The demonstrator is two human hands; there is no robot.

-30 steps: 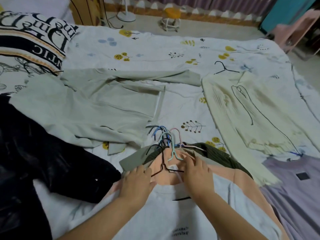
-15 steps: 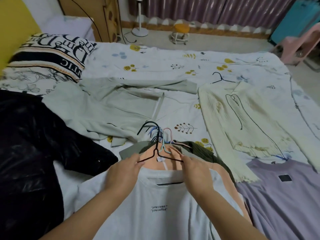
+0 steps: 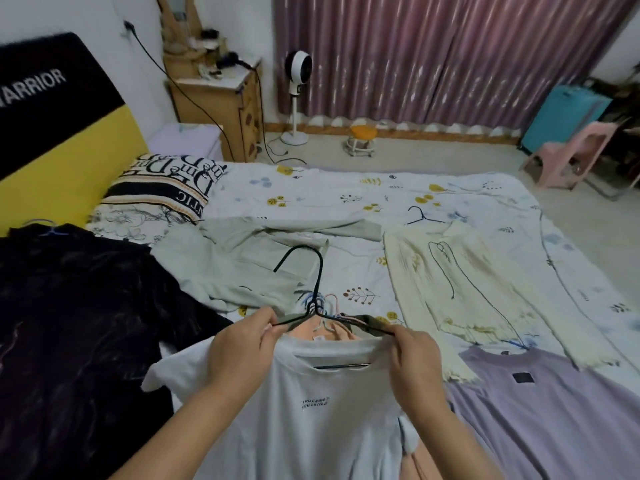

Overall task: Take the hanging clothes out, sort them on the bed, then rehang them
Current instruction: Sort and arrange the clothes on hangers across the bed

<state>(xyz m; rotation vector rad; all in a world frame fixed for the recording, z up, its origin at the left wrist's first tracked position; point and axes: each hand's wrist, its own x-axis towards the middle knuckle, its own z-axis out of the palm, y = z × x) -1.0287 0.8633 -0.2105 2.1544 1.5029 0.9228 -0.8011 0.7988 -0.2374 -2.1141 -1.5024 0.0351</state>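
The left hand (image 3: 242, 344) and the right hand (image 3: 414, 355) each pinch one shoulder of the white T-shirt (image 3: 311, 410), which hangs on a black hanger (image 3: 313, 289) above the bed (image 3: 346, 192). Under it lies a peach garment (image 3: 332, 336) with more hangers. A lilac T-shirt (image 3: 540, 410) lies to the right, a black jacket (image 3: 76, 323) to the left.

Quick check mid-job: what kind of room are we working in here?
Most likely a home bedroom: a bed with a floral sheet and a pillow, a wooden bedside cabinet, and drawn purple curtains behind a standing fan.
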